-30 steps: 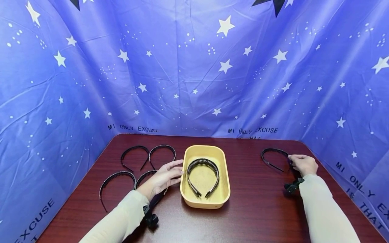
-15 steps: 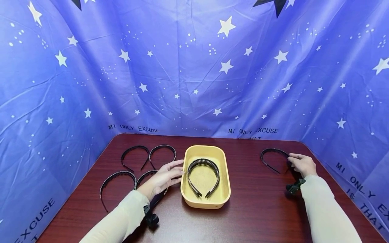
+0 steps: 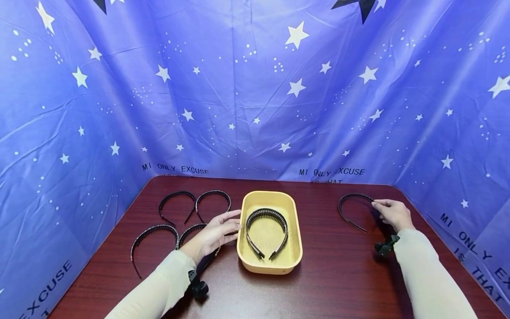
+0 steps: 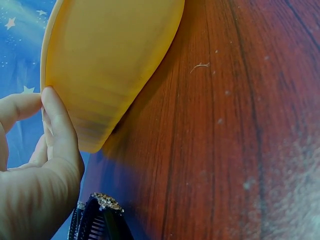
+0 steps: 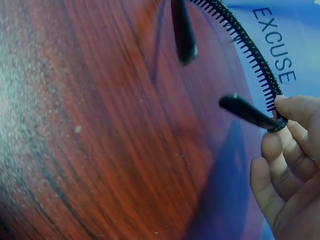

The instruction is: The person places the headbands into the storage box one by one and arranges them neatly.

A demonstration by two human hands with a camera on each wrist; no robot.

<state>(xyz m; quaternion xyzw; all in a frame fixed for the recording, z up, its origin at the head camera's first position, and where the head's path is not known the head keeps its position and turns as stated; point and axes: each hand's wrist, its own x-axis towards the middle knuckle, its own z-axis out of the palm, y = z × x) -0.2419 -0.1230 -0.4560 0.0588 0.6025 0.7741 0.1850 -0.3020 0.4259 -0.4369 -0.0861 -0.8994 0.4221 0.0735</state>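
Your right hand (image 3: 394,214) pinches a black headband (image 3: 340,206) between thumb and forefinger, at the right of the table (image 3: 330,266), well apart from the yellow box (image 3: 268,268). Your left hand (image 3: 217,232) is relaxed, its fingers extended and their tips touching the box's left side near the rim; whether any hooks over that rim is hard to tell. Stacked headbands (image 3: 266,212) lie inside the box; loose headbands (image 3: 177,193) lie around your left forearm.

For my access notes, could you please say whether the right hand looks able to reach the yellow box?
Probably yes: nothing else stands between the right hand, pinching a headband, and the open-topped yellow box.
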